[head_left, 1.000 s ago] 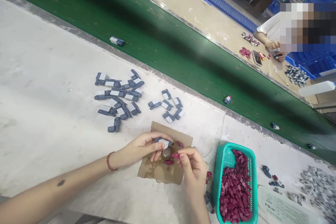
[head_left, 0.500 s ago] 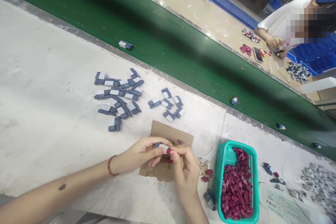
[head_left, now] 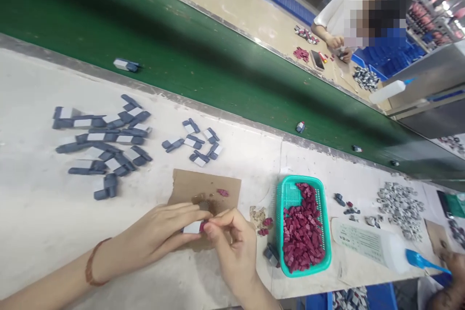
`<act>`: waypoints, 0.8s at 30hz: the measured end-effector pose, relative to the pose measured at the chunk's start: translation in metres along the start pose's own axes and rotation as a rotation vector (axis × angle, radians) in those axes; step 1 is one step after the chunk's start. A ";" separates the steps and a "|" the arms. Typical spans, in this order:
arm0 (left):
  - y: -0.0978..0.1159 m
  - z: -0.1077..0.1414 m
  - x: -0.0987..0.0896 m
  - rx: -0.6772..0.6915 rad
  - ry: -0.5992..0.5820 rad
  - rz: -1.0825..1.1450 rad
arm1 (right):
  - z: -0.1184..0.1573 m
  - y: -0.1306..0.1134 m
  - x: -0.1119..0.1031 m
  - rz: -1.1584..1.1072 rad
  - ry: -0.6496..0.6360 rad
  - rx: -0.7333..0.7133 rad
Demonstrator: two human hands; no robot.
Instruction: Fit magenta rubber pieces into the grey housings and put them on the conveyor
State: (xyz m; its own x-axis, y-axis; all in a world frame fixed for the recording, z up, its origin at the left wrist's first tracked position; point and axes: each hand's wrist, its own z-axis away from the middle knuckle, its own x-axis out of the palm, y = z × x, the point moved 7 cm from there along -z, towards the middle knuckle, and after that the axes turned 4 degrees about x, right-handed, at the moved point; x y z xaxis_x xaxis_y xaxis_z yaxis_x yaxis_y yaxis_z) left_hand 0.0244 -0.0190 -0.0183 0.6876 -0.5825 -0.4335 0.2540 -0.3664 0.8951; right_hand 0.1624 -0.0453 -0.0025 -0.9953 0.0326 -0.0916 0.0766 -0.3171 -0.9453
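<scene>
The left hand (head_left: 160,232) has its grip closed around a white-and-blue block (head_left: 192,227), held low over a cardboard sheet (head_left: 207,181) on the worktop (head_left: 29,97). Only the block's pale face shows clearly; the fingers cover most of the rest. At its right end, the right hand (head_left: 234,249) pinches a small maroon piece (head_left: 202,226), mostly hidden behind thumb and fingertip, so whether it is seated against the block cannot be told. The hands also cover the sheet's lower part and some of its dark stains (head_left: 203,199); one loose maroon bit (head_left: 223,193) lies in plain sight there.

To the right, a green basket (head_left: 301,179) holds a maroon heap (head_left: 303,237), its lower layers buried. A bottle (head_left: 366,244) lies beside it, the print on its label too small to read. Another person's hand (head_left: 454,264) is cut off at the right edge, near the bottle's blue nozzle (head_left: 417,258). Below the worktop, a blue bin (head_left: 385,295) runs out of view. Across the green belt (head_left: 203,72), a co-worker's hands (head_left: 339,47) are too small to make out in detail.
</scene>
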 end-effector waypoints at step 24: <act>-0.076 -0.215 -0.083 -0.066 0.182 -0.830 | -0.005 0.025 -0.172 1.062 0.265 -0.008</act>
State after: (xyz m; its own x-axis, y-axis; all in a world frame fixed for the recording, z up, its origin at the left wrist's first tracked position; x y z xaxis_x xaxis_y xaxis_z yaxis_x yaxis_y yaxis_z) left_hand 0.0939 0.2135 -0.0277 0.3581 -0.0157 -0.9336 0.7597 -0.5764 0.3010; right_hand 0.3363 -0.0545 -0.0120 -0.3772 -0.0501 -0.9248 0.8895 -0.2978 -0.3467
